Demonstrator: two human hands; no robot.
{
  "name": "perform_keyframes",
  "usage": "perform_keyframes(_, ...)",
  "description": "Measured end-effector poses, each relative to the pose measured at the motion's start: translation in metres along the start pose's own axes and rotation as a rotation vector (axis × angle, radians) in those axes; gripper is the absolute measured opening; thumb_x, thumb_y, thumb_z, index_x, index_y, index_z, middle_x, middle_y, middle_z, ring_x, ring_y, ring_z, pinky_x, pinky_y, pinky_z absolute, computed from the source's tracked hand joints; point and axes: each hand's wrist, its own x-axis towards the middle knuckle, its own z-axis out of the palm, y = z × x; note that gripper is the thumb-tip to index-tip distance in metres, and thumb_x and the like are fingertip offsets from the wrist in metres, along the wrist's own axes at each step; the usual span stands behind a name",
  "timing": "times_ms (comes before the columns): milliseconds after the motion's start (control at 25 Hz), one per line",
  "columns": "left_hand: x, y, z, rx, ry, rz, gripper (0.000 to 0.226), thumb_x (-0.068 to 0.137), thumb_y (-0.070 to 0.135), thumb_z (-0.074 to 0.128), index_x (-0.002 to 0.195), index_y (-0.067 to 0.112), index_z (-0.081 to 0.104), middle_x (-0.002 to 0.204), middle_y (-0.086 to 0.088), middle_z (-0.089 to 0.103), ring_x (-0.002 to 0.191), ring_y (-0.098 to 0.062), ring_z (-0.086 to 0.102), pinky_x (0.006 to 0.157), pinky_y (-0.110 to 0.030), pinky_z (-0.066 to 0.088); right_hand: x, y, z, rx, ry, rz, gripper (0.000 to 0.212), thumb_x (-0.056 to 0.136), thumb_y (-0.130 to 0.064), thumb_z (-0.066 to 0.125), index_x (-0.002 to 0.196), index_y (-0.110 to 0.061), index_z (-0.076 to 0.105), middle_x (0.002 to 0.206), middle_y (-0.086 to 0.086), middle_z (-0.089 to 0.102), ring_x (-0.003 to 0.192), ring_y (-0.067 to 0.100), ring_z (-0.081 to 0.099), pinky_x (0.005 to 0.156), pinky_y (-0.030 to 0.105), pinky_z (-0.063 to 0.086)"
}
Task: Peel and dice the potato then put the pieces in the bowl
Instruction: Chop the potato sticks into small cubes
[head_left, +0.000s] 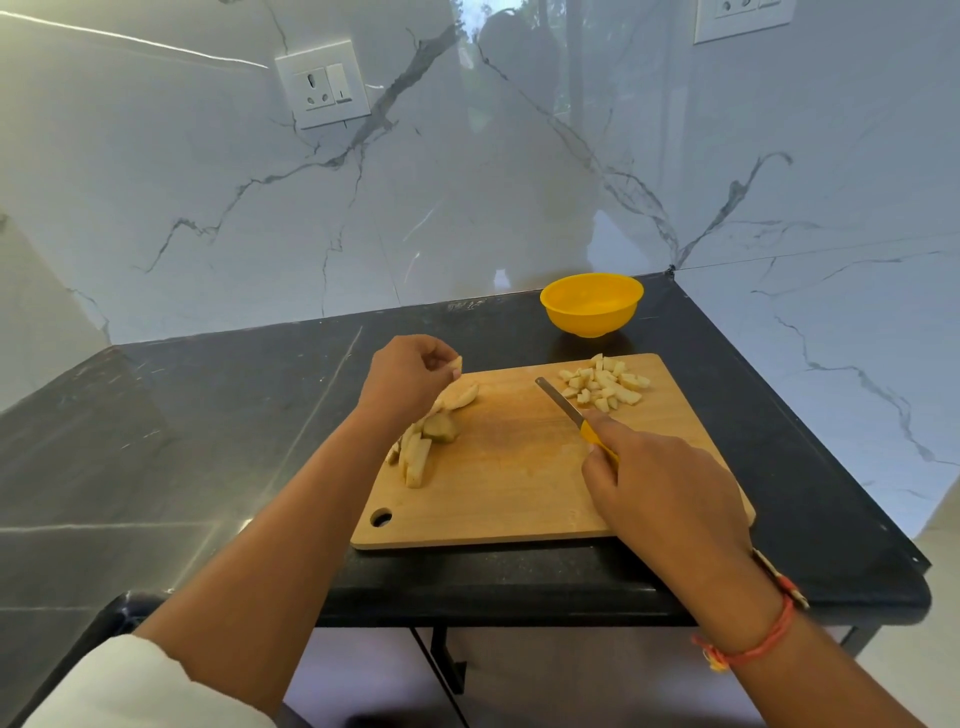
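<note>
Uncut strips lie at the left of the board, dice heaped at its far right corner, near the bowl. The left hand pinches one piece; the right hand grips the knife, blade beside the dice. A careless sweep could scatter dice off the board; a slippery piece may drop

One bowl; one knife; one board; two sockets
</note>
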Motion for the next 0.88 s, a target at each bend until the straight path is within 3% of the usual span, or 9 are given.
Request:
perform_keyframes(280, -0.027, 0.033, 0.038, -0.135, -0.204, 0.056, 0.012, 0.089, 0.026, 0.072, 0.099, 0.03, 0.076, 0.092, 0.015, 0.071, 0.089, -0.005, 0.063, 0.078, -0.018, 0.049, 0.001, 0.001, 0.002, 0.008, 0.007, 0.01, 0.046, 0.098, -0.053, 0.035, 0.143, -0.045, 0.04, 0.063, -0.017, 0.047, 0.054, 0.006, 0.05, 0.048, 0.023, 0.049)
perform_keyframes(480, -0.037, 0.029, 0.055, -0.108, -0.14, 0.066, 0.014, 0.089, 0.03, 0.072, 0.102, 0.028, 0.077, 0.096, 0.013, 0.071, 0.089, -0.003, 0.062, 0.081, -0.021, 0.05, 0.0, 0.001, 0.004, 0.0, 0.016, 0.011, 0.046, 0.098, -0.052, 0.037, 0.143, -0.045, 0.04, 0.061, -0.017, 0.044, 0.053, 0.006, 0.048, 0.047, 0.021, 0.046)
perform_keyframes(640, -0.04, 0.028, 0.057, -0.036, -0.157, 0.063, 0.029, 0.086, 0.037, 0.074, 0.113, 0.027, 0.073, 0.107, 0.009, 0.07, 0.098, -0.008, 0.061, 0.088, -0.028, 0.052, 0.001, 0.001, 0.004, 0.004, 0.008, 0.004, 0.047, 0.098, -0.052, 0.038, 0.143, -0.044, 0.04, 0.063, -0.017, 0.048, 0.054, 0.007, 0.049, 0.049, 0.023, 0.05)
perform_keyframes(880, -0.039, 0.028, 0.061, -0.022, -0.093, 0.098, 0.027, 0.085, 0.03, 0.076, 0.111, 0.021, 0.074, 0.098, 0.009, 0.07, 0.087, -0.004, 0.06, 0.081, -0.018, 0.05, 0.002, -0.001, 0.003, 0.011, -0.002, -0.013, 0.046, 0.098, -0.05, 0.037, 0.144, -0.043, 0.039, 0.061, -0.017, 0.044, 0.052, 0.007, 0.048, 0.046, 0.022, 0.047)
